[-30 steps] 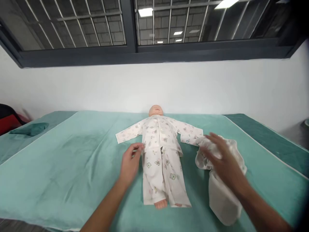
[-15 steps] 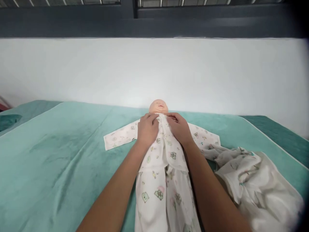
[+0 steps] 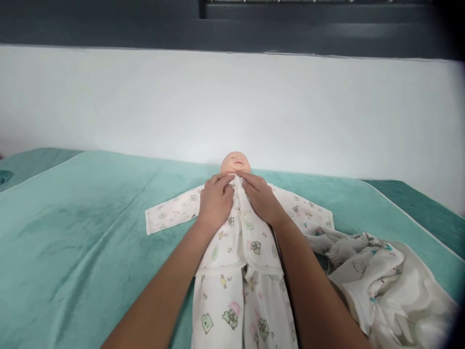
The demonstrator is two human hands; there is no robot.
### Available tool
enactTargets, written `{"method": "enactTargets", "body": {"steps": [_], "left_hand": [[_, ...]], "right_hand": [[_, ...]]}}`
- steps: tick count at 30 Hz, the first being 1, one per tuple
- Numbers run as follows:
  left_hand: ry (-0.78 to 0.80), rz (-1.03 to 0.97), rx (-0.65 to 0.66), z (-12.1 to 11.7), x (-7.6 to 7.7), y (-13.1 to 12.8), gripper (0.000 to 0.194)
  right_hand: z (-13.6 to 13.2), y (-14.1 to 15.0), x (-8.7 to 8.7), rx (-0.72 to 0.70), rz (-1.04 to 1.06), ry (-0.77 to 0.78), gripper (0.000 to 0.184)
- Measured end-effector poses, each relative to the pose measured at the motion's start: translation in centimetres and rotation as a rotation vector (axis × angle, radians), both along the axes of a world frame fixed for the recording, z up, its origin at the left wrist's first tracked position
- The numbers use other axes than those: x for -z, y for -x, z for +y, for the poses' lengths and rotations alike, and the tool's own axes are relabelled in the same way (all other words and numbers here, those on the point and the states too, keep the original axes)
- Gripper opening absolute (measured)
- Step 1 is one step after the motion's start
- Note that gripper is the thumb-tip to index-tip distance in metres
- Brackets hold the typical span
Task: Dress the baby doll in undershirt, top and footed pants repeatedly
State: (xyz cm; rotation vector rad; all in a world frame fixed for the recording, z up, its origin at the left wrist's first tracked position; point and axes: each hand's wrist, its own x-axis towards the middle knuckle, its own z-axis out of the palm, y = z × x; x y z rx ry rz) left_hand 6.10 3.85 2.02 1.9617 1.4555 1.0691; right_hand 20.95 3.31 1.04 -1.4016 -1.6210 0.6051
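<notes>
A baby doll lies on its back, head toward the wall, in a white long-sleeved baby shirt printed with small bears. Both sleeves spread out to the sides. At the neckline, my left hand has its fingers bent and closed on the left edge of the collar. Opposite it, my right hand grips the right collar edge, fingertips close to the doll's chin. The fingertips partly hide the collar and whatever fastens it. Matching printed trousers cover the doll's legs below the shirt hem.
A crumpled white printed cloth lies to the right, touching near the right sleeve. Beneath everything spreads a green sheet with a long crease at left. A white wall rises behind the doll's head, under a dark frame.
The view has shifted slightly, lowering the wall's bars out of sight. My right fingers have moved inward and lie closer to the left hand at the collar.
</notes>
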Motion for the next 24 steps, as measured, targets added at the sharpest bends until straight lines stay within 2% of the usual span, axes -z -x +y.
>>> {"method": "enactTargets", "body": {"steps": [7, 14, 24], "left_hand": [[-0.012, -0.041, 0.022, -0.04, 0.27, 0.11, 0.041], [-0.02, -0.024, 0.031, -0.09, -0.02, 0.13, 0.043], [-0.044, -0.043, 0.065, -0.15, 0.09, 0.23, 0.046]], "right_hand": [[0.21, 0.02, -0.36, -0.031, -0.01, -0.037, 0.04], [0.32, -0.17, 0.08, 0.016, 0.12, -0.095, 0.03], [0.22, -0.14, 0.33, 0.028, 0.293, -0.151, 0.025]]}}
